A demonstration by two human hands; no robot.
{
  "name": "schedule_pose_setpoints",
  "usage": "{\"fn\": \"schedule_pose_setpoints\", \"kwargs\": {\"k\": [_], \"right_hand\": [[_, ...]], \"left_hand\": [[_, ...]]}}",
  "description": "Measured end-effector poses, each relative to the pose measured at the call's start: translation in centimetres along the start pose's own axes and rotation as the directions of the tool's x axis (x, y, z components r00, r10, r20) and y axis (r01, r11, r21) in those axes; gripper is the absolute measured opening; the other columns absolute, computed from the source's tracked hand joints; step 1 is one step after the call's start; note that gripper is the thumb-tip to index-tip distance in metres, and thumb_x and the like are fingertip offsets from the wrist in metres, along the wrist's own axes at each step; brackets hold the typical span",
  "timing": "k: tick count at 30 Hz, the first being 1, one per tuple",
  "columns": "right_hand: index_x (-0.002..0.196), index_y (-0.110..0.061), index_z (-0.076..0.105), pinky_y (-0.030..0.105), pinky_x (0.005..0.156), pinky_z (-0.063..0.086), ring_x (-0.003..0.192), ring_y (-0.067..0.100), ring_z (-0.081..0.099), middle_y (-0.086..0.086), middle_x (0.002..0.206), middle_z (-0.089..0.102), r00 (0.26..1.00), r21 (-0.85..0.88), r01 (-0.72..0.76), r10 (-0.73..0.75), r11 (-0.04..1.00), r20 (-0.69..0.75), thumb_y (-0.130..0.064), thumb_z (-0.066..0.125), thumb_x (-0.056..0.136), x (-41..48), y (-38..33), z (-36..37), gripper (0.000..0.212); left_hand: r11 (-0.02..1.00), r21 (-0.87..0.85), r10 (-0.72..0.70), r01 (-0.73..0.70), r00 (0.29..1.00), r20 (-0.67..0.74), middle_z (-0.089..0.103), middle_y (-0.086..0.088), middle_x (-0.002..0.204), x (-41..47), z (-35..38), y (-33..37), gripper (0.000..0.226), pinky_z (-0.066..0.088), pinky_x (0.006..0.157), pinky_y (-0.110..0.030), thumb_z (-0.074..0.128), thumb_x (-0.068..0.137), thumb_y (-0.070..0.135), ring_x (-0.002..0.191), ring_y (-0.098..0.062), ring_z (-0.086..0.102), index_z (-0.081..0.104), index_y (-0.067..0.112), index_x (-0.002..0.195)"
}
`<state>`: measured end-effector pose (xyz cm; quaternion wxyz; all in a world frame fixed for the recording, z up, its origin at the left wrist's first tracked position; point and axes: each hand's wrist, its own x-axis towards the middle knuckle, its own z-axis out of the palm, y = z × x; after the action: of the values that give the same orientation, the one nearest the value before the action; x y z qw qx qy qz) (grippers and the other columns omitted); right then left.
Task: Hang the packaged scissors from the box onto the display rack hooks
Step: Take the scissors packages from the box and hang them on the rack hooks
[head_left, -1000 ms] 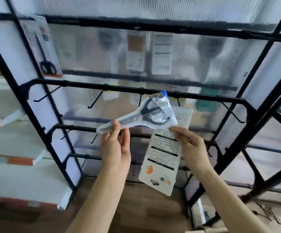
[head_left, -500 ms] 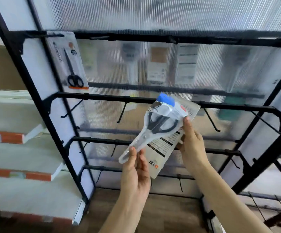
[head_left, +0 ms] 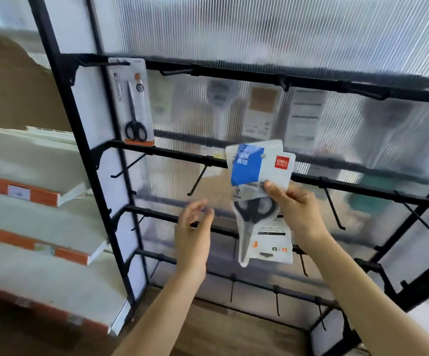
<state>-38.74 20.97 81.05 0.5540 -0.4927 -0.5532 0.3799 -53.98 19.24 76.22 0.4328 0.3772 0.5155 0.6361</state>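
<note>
Right now our right hand [head_left: 295, 209] pinches the packaged scissors [head_left: 257, 201] at the centre right of the frame, thumb on the front of the card just above the black handles, the other fingers curled behind it. The pack hangs upright from that pinch, blades pointing down, with a blue label and a small red logo on its upper part. A printed card shows behind the lower half; we cannot tell whether it belongs to a second pack.

Just left of the pack, and apart from it, our left hand [head_left: 193, 232] floats with its fingers relaxed and slightly spread, holding nothing.

Behind both hands stands the black display rack [head_left: 62, 98], its bars running across the frame. The top of the held pack overlaps the second crossbar [head_left: 177, 154]; whether it touches the bar is unclear. Bare hooks [head_left: 196, 181] jut down and forward from this bar on either side of the pack, and more from the bars below.

At the upper left of the frame a hung pack [head_left: 134, 106] of black-handled scissors sits on the top bar. A ribbed panel [head_left: 259, 29], translucent, backs the rack, with blurred packages showing through it. White shelves [head_left: 41, 199] with orange edge strips fill the left side, and a wooden floor [head_left: 208, 330] lies at the bottom.
</note>
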Motion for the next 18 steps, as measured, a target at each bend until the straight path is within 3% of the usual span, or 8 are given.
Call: {"fn": "schedule_pose_setpoints", "kwargs": {"k": [2,4,6,8,11,14,18], "right_hand": [[0.077,0.001,0.066,0.059,0.084,0.049,0.095,0.048,0.059,0.030,0.098,0.064,0.999,-0.042,0.034,-0.032,0.999,0.032,-0.046,0.062,0.064,0.6,0.1,0.3,0.049],[0.072,-0.009,0.071,0.057,0.089,0.047,0.099,0.046,0.059,0.028,0.101,0.063,0.997,-0.028,0.061,-0.060,0.998,0.046,-0.040,0.064,0.068,1.2,0.2,0.7,0.032],[0.066,-0.026,0.074,0.052,0.094,0.046,0.101,0.037,0.060,0.012,0.094,0.065,0.996,-0.021,0.080,-0.079,0.997,0.047,-0.030,0.067,0.075,2.1,0.3,1.1,0.012],[0.065,-0.032,0.074,0.051,0.095,0.046,0.101,0.032,0.061,0.004,0.092,0.066,0.990,-0.057,0.122,-0.117,0.991,0.078,-0.028,0.069,0.077,3.0,0.3,1.6,0.014],[0.070,-0.031,0.075,0.050,0.092,0.049,0.097,0.029,0.065,0.013,0.101,0.068,0.989,-0.073,0.130,-0.124,0.989,0.086,-0.030,0.070,0.074,4.3,-0.1,3.3,0.006],[0.071,-0.029,0.075,0.050,0.088,0.052,0.093,0.031,0.066,0.013,0.096,0.071,0.990,-0.060,0.138,-0.135,0.989,0.051,-0.027,0.069,0.078,6.0,-0.4,5.3,0.009],[0.070,-0.023,0.073,0.051,0.090,0.050,0.097,0.034,0.064,0.016,0.097,0.068,0.993,-0.016,0.115,-0.116,0.993,-0.019,-0.050,0.064,0.070,8.2,-1.0,9.4,0.029]], "left_hand": [[0.992,0.015,0.119,-0.123,0.983,0.138,0.061,0.017,0.098,1.1,1.0,2.0,0.012,0.042,0.071,-0.001,0.058,0.088,0.023,0.083,0.015,0.056,0.058,0.034,0.092],[0.980,0.041,0.185,-0.197,0.961,0.205,0.061,0.021,0.092,2.4,1.9,3.2,0.010,0.042,0.065,0.000,0.058,0.088,0.025,0.078,0.014,0.058,0.059,0.031,0.097],[0.966,0.056,0.238,-0.251,0.955,0.174,0.062,0.018,0.089,3.6,2.6,3.5,0.011,0.043,0.064,-0.004,0.059,0.088,0.024,0.078,0.005,0.059,0.060,0.025,0.099],[0.958,0.035,0.281,-0.286,0.954,0.107,0.063,0.014,0.084,4.7,2.9,3.6,0.007,0.044,0.065,-0.008,0.060,0.087,0.019,0.071,0.006,0.058,0.061,0.025,0.092],[0.949,-0.064,0.311,-0.308,0.950,0.032,0.064,0.012,0.080,6.2,2.7,3.8,0.018,0.045,0.064,-0.010,0.061,0.086,0.013,0.065,0.008,0.057,0.060,0.030,0.080],[0.935,-0.156,0.322,-0.318,0.947,-0.003,0.064,0.009,0.076,8.4,1.6,4.1,0.019,0.045,0.061,-0.011,0.063,0.085,0.011,0.063,0.007,0.056,0.061,0.028,0.078],[0.915,-0.251,0.327,-0.315,0.945,0.009,0.065,0.014,0.066,12.7,-0.7,5.5,0.015,0.043,0.057,-0.010,0.063,0.085,0.015,0.058,0.007,0.054,0.063,0.027,0.075]]}}
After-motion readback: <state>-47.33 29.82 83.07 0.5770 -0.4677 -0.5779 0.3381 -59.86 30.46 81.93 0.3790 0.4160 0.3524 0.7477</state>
